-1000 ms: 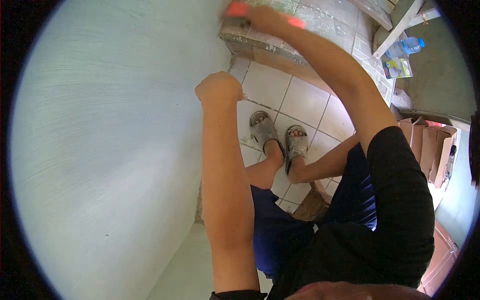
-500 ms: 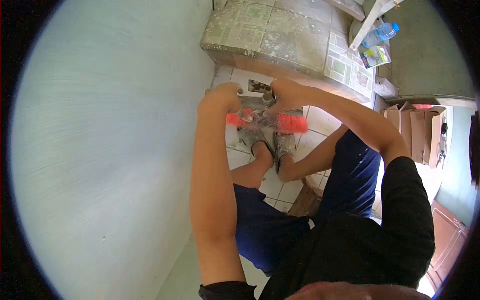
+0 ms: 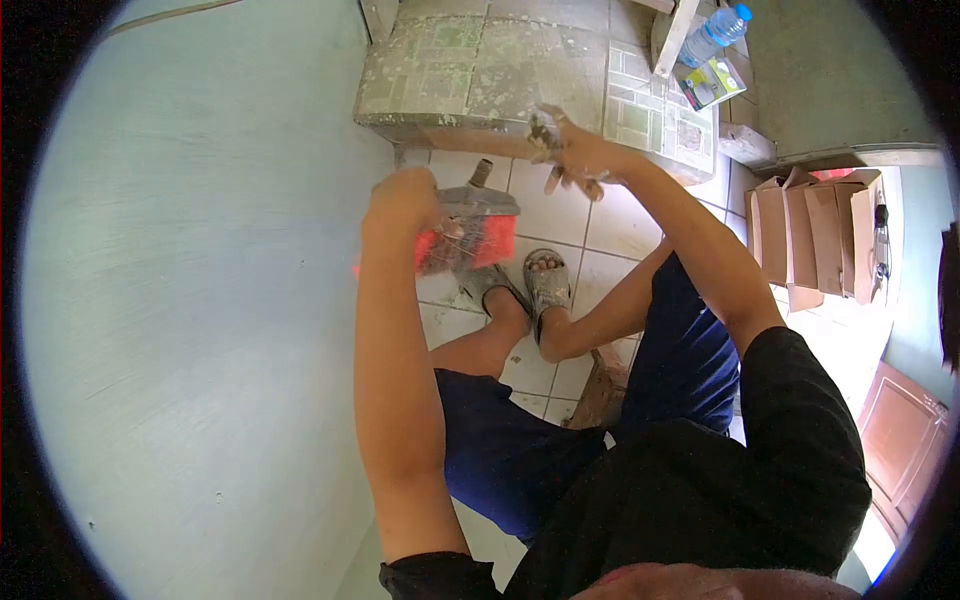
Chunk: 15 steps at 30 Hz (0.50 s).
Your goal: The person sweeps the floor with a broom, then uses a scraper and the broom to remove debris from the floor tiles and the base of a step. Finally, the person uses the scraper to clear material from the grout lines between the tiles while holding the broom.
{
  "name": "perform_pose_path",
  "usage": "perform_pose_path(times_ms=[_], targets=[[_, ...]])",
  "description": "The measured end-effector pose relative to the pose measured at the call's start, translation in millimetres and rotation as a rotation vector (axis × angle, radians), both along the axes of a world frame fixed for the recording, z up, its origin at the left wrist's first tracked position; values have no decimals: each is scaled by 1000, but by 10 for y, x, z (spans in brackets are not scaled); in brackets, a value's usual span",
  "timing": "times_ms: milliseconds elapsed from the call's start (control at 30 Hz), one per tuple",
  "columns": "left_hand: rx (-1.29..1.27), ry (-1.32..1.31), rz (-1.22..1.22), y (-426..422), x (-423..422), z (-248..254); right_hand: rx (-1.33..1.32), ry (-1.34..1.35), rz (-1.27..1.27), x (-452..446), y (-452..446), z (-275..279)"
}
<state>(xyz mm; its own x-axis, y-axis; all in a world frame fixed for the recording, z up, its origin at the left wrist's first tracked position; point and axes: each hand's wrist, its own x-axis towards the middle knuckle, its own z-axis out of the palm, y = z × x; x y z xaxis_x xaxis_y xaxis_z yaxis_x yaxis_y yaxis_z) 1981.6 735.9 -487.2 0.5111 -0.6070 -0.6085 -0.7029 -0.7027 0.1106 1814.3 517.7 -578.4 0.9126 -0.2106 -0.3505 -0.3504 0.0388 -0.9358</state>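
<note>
My left hand (image 3: 405, 198) is closed on one end of a broom head (image 3: 480, 203). It has a grey top, a short handle socket and red bristles (image 3: 495, 240), with grey hair-like fluff tangled among them. Away to the right, my right hand (image 3: 580, 160) is raised near the edge of the tiled step. A grey-white clump of fluff or dirt (image 3: 543, 132) shows at its thumb and forefinger, while the other fingers hang partly spread. The broom head is held above my sandalled feet (image 3: 547, 280).
A pale wall (image 3: 200, 300) runs close along my left. Ahead is a worn tiled step (image 3: 480, 70). A water bottle (image 3: 715, 38) and a small green-and-white box (image 3: 712, 84) stand by a wooden leg (image 3: 673, 40). A cardboard box (image 3: 815, 235) is on the right.
My right hand has let go of the broom head and moved up and right with the clump. My left hand keeps the broom head, now further left and tilted.
</note>
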Motion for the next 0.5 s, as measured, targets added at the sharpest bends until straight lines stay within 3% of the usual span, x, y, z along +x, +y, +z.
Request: perform_pose_path(times_ms=[67,133,233,433,500], targets=[[138,-84,-6,-24,40,85,26,99,-113,35,-102,-24],[135,-80,31,-14,34,205,414,303,-262,158,-374,-431],[102,-115,96,34,49,141,558,308,-205,257,-469,-598],[238,-17,135,-105,132,94,452,334,-217,483,-472,-540],[253,-5,131,-127,115,111,468,319,-187,669,-623,-822]])
